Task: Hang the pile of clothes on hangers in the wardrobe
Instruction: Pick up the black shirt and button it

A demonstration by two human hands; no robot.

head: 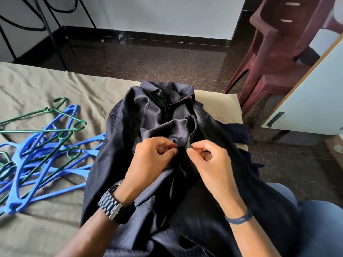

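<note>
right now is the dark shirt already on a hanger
No, the dark shirt lies on the bed while both hands pinch its front, and the hangers lie loose beside it.

Two hands: left hand [148, 160], right hand [211, 164]. One dark dotted shirt [130, 127] on bed [27, 86]. Second dark garment [235, 134] beneath, one visible. Hangers in tangled heap: blue hangers [16, 182] at least four, green hangers [46, 130] at least three; exact totals unclear. One wristwatch [113, 206]. One wristband [239, 217]. Stacked maroon chairs [274, 52], number unclear.
</note>
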